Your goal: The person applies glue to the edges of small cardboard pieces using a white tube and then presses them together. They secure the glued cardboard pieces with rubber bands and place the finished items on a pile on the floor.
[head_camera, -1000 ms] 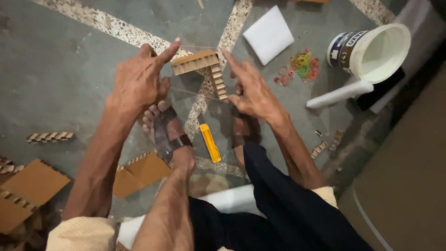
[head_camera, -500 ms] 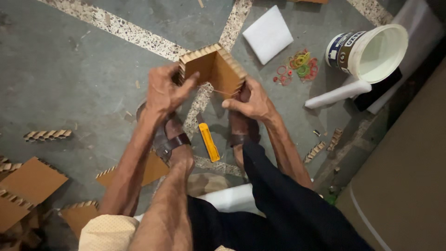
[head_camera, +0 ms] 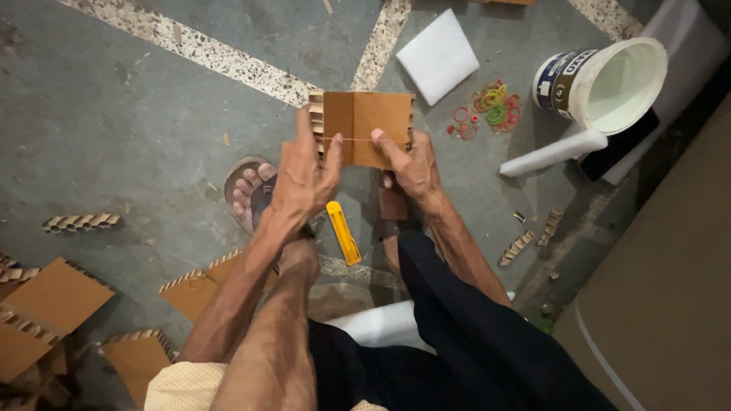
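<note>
A folded brown cardboard piece (head_camera: pixel 364 124) with honeycomb edges is held up in front of me, a thin rubber band stretched across its face. My left hand (head_camera: pixel 304 176) grips its left side with the thumb on the band. On its right side, my right hand (head_camera: pixel 411 164) holds it with the thumb pressing the front. Below the hands a yellow utility knife (head_camera: pixel 343 233) lies on the grey floor between my sandalled feet.
A white foam square (head_camera: pixel 438 55), loose coloured rubber bands (head_camera: pixel 491 106), a white bucket on its side (head_camera: pixel 605 82) and a white tube (head_camera: pixel 552 153) lie at the upper right. Cardboard pieces (head_camera: pixel 53 301) and honeycomb strips (head_camera: pixel 80 221) lie at the left; a large board (head_camera: pixel 670 289) at the right.
The cardboard went from a flat strip to an open box shape, then turned so its flat face points at me. Both hands came closer to me and regripped its sides.
</note>
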